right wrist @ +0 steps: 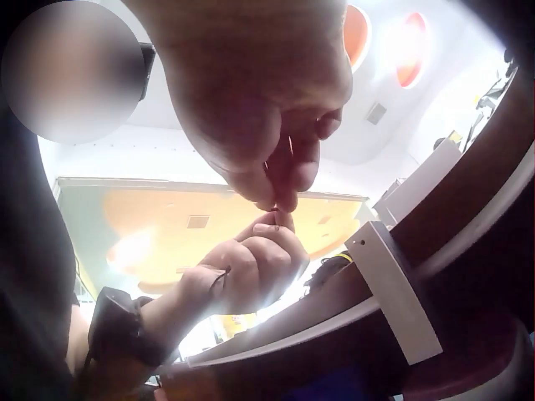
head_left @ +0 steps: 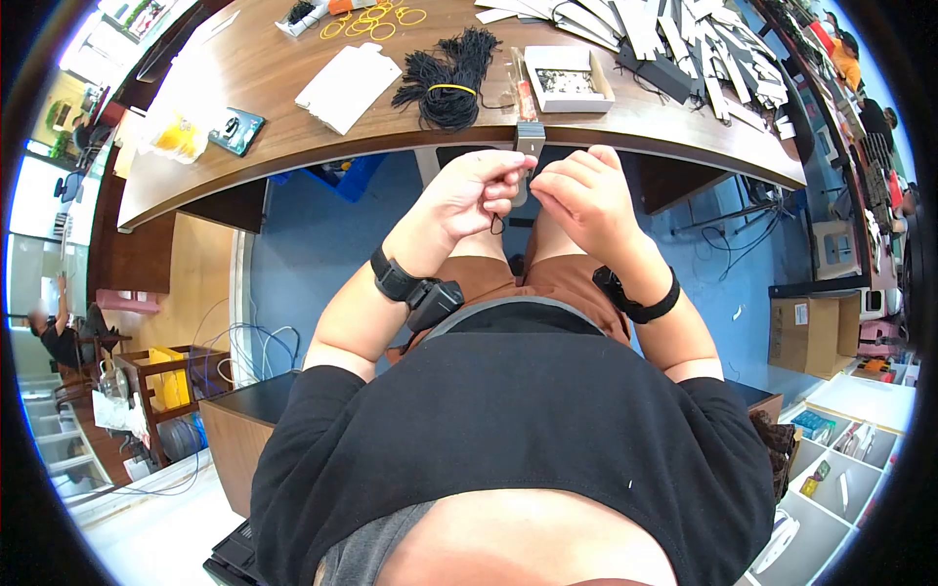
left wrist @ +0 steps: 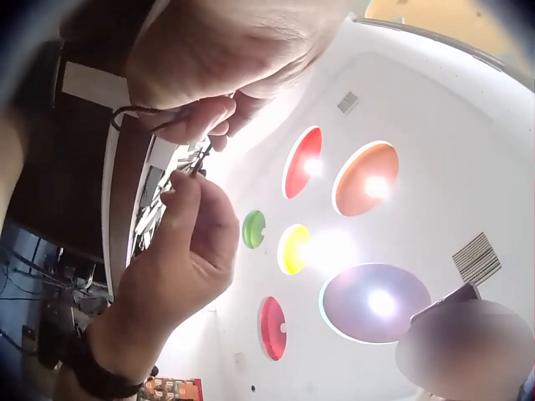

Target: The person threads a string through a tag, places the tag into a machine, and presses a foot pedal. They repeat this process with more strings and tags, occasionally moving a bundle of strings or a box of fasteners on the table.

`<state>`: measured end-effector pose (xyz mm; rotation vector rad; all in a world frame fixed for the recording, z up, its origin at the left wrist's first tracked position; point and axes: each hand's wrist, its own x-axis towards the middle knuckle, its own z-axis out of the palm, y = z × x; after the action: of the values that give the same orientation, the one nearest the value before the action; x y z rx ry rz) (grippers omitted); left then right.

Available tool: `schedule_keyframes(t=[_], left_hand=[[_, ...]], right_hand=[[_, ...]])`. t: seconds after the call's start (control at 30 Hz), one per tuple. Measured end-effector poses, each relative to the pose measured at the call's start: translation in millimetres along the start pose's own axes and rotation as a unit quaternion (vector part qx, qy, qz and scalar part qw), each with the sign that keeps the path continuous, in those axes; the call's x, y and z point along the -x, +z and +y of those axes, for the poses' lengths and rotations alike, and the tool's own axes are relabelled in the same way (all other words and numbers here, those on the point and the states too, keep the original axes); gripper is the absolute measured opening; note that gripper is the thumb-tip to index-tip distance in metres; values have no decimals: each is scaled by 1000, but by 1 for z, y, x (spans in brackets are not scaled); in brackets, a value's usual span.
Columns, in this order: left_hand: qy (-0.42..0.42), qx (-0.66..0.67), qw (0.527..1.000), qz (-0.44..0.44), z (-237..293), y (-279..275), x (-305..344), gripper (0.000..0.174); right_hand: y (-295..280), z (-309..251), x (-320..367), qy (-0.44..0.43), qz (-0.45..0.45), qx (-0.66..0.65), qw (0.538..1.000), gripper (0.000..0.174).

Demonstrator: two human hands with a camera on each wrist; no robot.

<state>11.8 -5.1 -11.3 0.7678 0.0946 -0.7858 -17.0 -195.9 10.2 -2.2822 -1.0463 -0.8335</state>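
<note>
the left hand (head_left: 472, 198) and right hand (head_left: 589, 198) both pinch a thin black string (left wrist: 201, 159) in their fingers, just by the near edge of the desk (head_left: 278, 68). a black bundle (head_left: 445, 86) lies on the desk.

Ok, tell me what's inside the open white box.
The open white box holds many small light and dark pieces, too small to identify. Whatever lies under the top ones is covered.

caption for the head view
Left hand and right hand pinch a dark cord at a table's edge, near a black cord bundle and open white box
</note>
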Motion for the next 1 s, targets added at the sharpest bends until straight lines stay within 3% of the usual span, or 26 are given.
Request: schedule_keyframes(t=[0.13,0.23,0.37,0.57,0.7,0.9,1.0], left_hand=[[133,-240,961,36,-8,0,4,18],[232,-336,912,27,-12,0,2,17],[221,-332,917,25,-12,0,6,15],[221,-296,929,31,-16,-2,6,11],[299,-398,865,60,-21,-1,4,9],[371,-400,836,61,-25,10,11,6],[365,-370,853,44,-27,10,11,6]], right_hand=[[1,4,-11,59,32,-26,997,7],[4,5,-14,184,3,-187,965,5],[13,9,-7,272,-30,-291,917,8],[9,9,-4,323,-95,-331,882,10],[14,13,1,377,-94,-492,779,10],[12,21,3,468,-111,-712,511,13],[14,22,6,468,-116,-735,477,12]])
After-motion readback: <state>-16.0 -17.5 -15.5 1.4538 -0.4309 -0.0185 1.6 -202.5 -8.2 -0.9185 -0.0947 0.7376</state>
